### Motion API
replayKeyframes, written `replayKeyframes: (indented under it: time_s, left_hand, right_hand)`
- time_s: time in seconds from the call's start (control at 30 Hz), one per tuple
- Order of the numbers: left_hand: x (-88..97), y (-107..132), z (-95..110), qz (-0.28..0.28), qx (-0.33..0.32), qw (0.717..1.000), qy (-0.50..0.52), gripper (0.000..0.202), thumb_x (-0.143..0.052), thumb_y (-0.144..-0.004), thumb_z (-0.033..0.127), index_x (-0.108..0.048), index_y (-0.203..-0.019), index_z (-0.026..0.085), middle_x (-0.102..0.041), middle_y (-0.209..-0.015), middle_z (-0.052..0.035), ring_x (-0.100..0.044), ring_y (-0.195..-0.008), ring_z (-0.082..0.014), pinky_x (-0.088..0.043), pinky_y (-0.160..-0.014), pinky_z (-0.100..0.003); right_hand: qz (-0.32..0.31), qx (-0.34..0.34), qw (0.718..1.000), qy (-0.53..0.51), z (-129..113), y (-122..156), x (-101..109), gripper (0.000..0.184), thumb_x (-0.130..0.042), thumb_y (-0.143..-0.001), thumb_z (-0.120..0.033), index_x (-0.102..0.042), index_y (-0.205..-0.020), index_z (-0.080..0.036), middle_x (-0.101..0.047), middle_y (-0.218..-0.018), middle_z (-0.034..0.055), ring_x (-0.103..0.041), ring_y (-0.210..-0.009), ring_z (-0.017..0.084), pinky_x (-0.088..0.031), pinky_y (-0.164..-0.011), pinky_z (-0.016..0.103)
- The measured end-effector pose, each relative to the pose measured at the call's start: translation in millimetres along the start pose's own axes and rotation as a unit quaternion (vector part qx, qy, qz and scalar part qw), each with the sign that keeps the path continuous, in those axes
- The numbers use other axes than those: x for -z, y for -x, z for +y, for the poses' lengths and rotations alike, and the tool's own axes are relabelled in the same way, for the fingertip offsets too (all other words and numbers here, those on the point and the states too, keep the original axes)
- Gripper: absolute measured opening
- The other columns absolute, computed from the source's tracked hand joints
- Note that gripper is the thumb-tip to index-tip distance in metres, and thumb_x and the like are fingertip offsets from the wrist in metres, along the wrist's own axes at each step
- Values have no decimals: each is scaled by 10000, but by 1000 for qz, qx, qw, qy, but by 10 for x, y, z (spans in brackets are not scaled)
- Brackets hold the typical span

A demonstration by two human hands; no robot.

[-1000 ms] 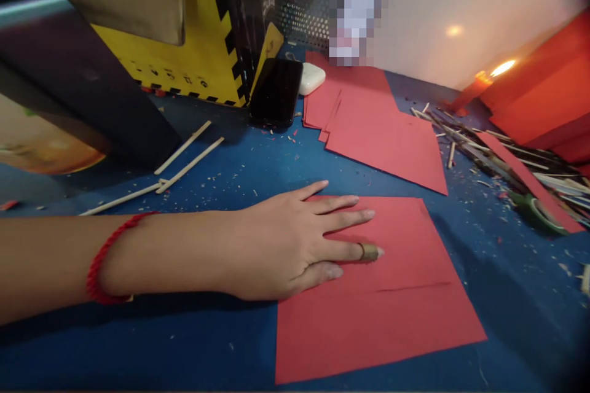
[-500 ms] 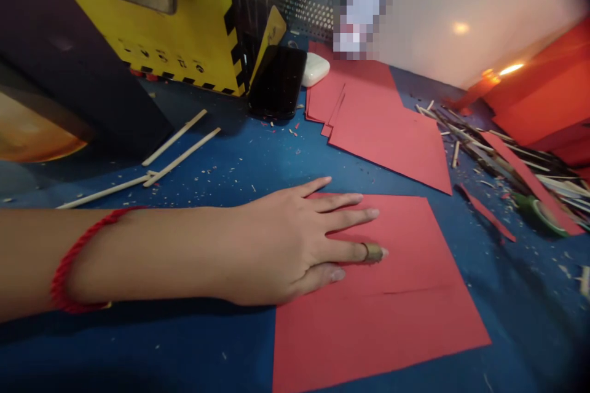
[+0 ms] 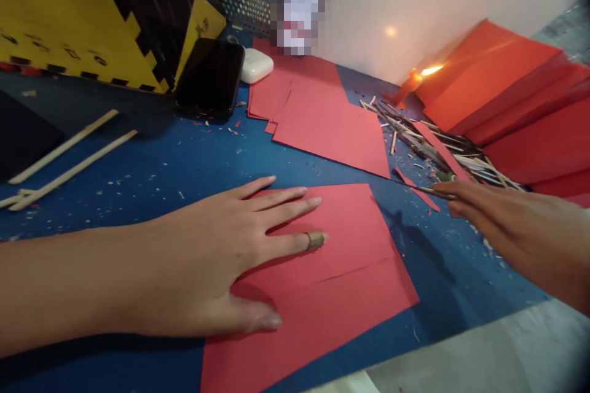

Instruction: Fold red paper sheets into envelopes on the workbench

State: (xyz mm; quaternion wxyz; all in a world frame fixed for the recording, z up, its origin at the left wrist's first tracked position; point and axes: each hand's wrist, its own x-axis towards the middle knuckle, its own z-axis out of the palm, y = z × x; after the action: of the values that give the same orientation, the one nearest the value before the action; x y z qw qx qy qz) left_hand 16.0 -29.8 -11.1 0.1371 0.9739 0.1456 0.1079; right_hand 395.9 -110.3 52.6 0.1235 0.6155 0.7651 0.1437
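Observation:
My left hand (image 3: 207, 258) lies flat and open on a red paper sheet (image 3: 345, 295), fingers spread, with a tan band on one fingertip. The sheet rests on a blue mat (image 3: 152, 172) and shows a crease or cut line across its middle. My right hand (image 3: 516, 227) comes in from the right, fingers pressed together around a thin stick (image 3: 428, 191) that points left over a small red paper strip (image 3: 417, 193). The fingertips are slightly blurred.
A pile of thin sticks (image 3: 442, 147) lies behind the right hand, near a lit candle (image 3: 408, 83). Red sheets (image 3: 318, 116) lie at the back, folded red paper (image 3: 507, 92) at the right. A black phone (image 3: 209, 77), white case (image 3: 255, 64), yellow box (image 3: 69, 18) and wooden sticks (image 3: 69, 153) sit at left.
The view has swung right. My right hand has come into view from the right with a thin stick. My left hand stays flat on the red sheet.

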Motion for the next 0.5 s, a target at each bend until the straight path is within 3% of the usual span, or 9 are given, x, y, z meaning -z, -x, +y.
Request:
replayKeyframes:
  time_s: [0.1,0.17,0.33,0.5]
  left_hand:
    - [-25,17,9,18,26,999,-20,762,-638,-781,575,-380,-1469,377,-347,-1567,-32,-359,-1410,-345,-361,-1115,-490]
    - [-34,27,3,25,38,999,-30,739,-642,-793,526,-387,-1468,366,-347,-1567,-42,-389,-1388,-356,-388,-1098,-495]
    - [7,34,-10,14,32,999,-33,645,-624,-812,455,-465,-1424,327,-421,-1524,-58,-441,-1348,-346,-380,-1107,-507]
    - [62,29,45,17,30,999,-27,682,-651,-743,461,-503,-1392,317,-491,-1471,-59,-479,-1310,-358,-352,-1124,-529]
  right_hand:
    - [-3,20,999,24,-176,-95,-14,393,-321,-1002,-305,-516,-1334,-224,-643,-1243,80,-621,-1108,280,-518,-869,430]
    - [27,48,998,30,-296,-137,19,405,-370,-990,-296,-497,-1356,-178,-617,-1273,114,-572,-1179,301,-489,-933,460]
    - [81,255,962,-53,-699,-160,151,432,-471,-958,-313,-504,-1360,-161,-600,-1314,125,-559,-1204,261,-462,-1007,439]
    - [103,330,938,-36,-925,-201,229,374,-524,-892,-157,-587,-1261,-138,-678,-1183,128,-640,-1063,239,-512,-929,399]
